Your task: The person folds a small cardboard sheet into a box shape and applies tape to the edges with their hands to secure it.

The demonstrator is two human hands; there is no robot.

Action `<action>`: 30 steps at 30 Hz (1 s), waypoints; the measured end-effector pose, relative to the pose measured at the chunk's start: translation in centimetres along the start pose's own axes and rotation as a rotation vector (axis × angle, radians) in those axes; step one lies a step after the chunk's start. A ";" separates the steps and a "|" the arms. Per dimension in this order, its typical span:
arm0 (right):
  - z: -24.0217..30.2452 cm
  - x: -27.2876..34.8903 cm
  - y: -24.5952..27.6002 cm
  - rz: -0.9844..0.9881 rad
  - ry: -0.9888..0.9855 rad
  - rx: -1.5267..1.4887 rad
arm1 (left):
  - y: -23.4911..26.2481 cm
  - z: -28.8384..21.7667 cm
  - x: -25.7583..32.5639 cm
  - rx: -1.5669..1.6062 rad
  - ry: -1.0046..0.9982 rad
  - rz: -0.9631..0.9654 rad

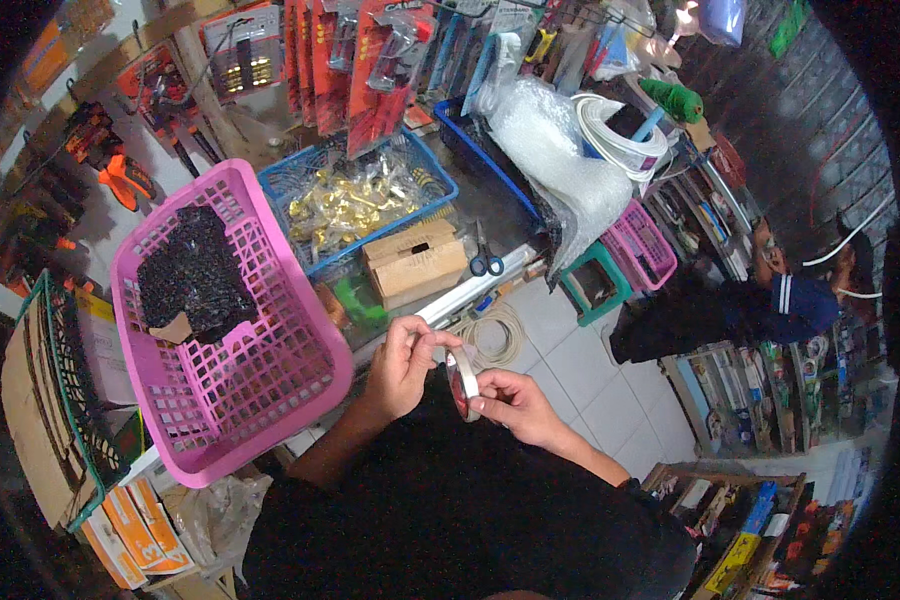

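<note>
Beside the pink basket [232,330], both hands grip a tape roll [462,383]: right hand [515,405] holds it, left hand [402,362] pinches its edge, no strip pulled yet.

tape roll [462,384]: edge-on, half behind the hands' fingers [432,343]
black bag [192,272]: contents too dark to tell
far-right person [782,300]: partly lost in shadow

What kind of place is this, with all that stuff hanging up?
Most likely a small hardware shop. Packaged tools hang in rows on the wall, a blue basket holds shiny brass fittings, and coiled white cable sits nearby. The person's hands, left hand and right hand, hold a tape roll.
</note>
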State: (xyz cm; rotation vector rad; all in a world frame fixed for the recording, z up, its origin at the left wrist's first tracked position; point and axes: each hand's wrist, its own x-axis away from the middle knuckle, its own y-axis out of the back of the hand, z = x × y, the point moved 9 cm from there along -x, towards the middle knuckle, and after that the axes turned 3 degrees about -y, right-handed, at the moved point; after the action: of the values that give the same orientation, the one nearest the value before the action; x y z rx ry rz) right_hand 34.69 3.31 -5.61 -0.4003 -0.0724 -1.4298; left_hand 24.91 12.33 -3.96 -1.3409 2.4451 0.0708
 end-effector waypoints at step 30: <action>1.9 -13.9 13.4 -0.552 0.168 1.528 | 2.1 -2.6 2.5 -0.237 -0.312 -0.102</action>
State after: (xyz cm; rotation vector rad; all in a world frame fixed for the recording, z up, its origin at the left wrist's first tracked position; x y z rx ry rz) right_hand 45.93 18.21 -10.79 1.0633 -1.1176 -1.5150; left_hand 21.22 10.97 -2.57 -1.4258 2.1540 0.5180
